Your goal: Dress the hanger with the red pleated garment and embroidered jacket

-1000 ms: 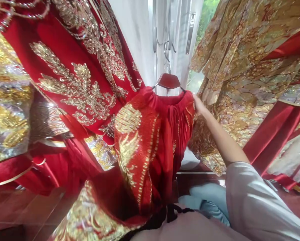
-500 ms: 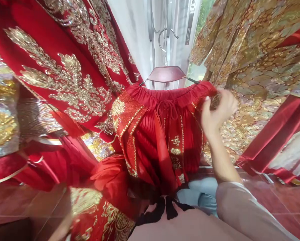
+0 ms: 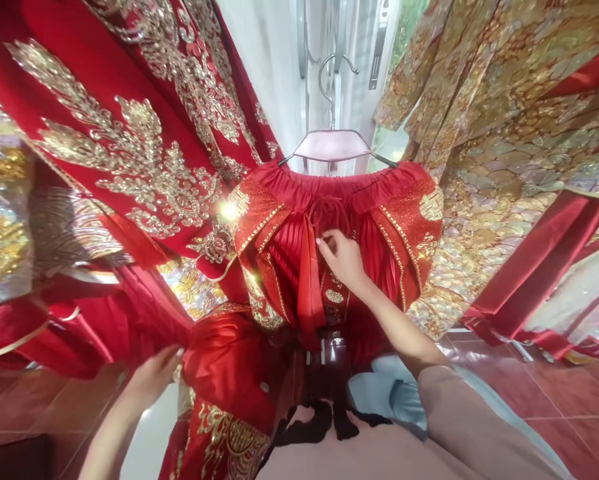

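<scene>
A red pleated skirt (image 3: 379, 220) with gold embroidery hangs from a hanger (image 3: 332, 143) in front of me. My right hand (image 3: 342, 257) is at the skirt's middle below the drawstring, fingers curled on the pleated fabric. My left hand (image 3: 154, 373) is low at the left, fingers closed on the red lower cloth (image 3: 229, 360) of the skirt.
A red robe with gold sequin embroidery (image 3: 129, 140) hangs close on the left. A gold brocade garment (image 3: 504, 133) hangs on the right. A window frame (image 3: 379, 40) stands behind the hanger. Red floor tiles (image 3: 569, 400) show below.
My right hand left the skirt's right waistband and went to its middle. My left hand came into view, gripping the lower cloth. The skirt now hangs spread out on the hanger.
</scene>
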The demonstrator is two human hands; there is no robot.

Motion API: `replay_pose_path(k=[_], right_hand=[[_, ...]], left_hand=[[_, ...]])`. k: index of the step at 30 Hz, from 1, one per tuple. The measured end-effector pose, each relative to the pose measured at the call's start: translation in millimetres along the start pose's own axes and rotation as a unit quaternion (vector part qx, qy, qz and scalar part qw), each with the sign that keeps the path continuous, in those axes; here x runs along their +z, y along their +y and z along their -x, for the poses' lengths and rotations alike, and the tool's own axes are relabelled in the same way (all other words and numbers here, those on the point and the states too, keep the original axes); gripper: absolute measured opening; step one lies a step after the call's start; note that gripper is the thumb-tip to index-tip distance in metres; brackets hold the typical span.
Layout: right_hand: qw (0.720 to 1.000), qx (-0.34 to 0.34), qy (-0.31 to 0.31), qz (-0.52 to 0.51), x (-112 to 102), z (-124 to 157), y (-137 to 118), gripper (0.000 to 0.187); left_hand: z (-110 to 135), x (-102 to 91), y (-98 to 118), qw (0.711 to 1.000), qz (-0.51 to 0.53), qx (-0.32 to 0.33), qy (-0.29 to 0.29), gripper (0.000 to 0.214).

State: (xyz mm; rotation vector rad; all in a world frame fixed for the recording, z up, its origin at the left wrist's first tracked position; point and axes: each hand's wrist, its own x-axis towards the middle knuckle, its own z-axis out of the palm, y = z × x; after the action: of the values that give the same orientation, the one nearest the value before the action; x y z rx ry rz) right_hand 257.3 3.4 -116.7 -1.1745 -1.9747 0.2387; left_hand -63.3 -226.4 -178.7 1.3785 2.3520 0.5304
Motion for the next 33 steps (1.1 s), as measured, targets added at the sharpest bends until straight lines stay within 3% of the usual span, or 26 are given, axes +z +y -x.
replay_pose_path(k=[5, 7, 9, 11, 14, 16, 18, 21, 23, 25, 27, 29, 33], right_hand=[[0.999, -0.022, -0.012, 0.038, 13.8, -26.9, -9.9, 0.033], [0.998, -0.041, -0.028, 0.035, 19.6, -16.4, -5.0, 0.04], [0.992, -0.029, -0.102, 0.073, 27.0, 14.1, 3.2, 0.048], [0.961, -0.01, -0.24, 0.138, 37.2, 60.3, 11.7, 0.05], [0.912, -0.018, -0.38, 0.155, 52.9, 135.2, 22.9, 0.031], [0.893, -0.017, -0.423, 0.154, 56.9, 170.3, 30.8, 0.029], [0.883, -0.008, -0.441, 0.157, 52.4, 184.2, 40.0, 0.03], [0.886, 0.01, -0.433, 0.165, 31.4, 168.9, 51.8, 0.03], [0.9, 0.03, -0.405, 0.159, 12.5, 146.2, 54.1, 0.034], [0.928, 0.065, -0.338, 0.142, -5.3, 122.1, 50.3, 0.035], [0.964, 0.083, -0.233, 0.098, -17.5, 99.0, 41.9, 0.035], [0.989, 0.059, -0.131, 0.02, -21.1, 76.8, 31.8, 0.032], [0.988, 0.025, -0.02, -0.152, -8.0, 38.3, 15.0, 0.027]], left_hand=[[-13.6, -30.0, 136.8, 0.975, 0.055, 0.212, 0.021, 0.041], [-15.4, -34.2, 188.0, 0.928, 0.048, 0.354, 0.105, 0.037], [-18.6, -36.9, 229.8, 0.876, 0.016, 0.454, 0.16, 0.034], [-26.3, -36.8, 263.0, 0.835, -0.026, 0.518, 0.185, 0.033], [-48.4, -27.9, 296.5, 0.808, -0.079, 0.549, 0.2, 0.038], [-65.7, -17.9, 306.6, 0.813, -0.1, 0.537, 0.201, 0.044], [-78.2, -8.9, 307.0, 0.823, -0.118, 0.526, 0.179, 0.04], [-79.7, -2.2, 295.0, 0.822, -0.154, 0.533, 0.127, 0.027], [-71.6, -1.4, 284.9, 0.815, -0.178, 0.537, 0.125, 0.023], [-62.8, -1.6, 277.6, 0.816, -0.189, 0.528, 0.141, 0.023], [-58.2, -1.5, 274.9, 0.825, -0.189, 0.513, 0.146, 0.025], [-59.1, -1.0, 276.4, 0.833, -0.188, 0.504, 0.133, 0.025], [-67.0, -0.8, 283.7, 0.835, -0.194, 0.505, 0.102, 0.016]])
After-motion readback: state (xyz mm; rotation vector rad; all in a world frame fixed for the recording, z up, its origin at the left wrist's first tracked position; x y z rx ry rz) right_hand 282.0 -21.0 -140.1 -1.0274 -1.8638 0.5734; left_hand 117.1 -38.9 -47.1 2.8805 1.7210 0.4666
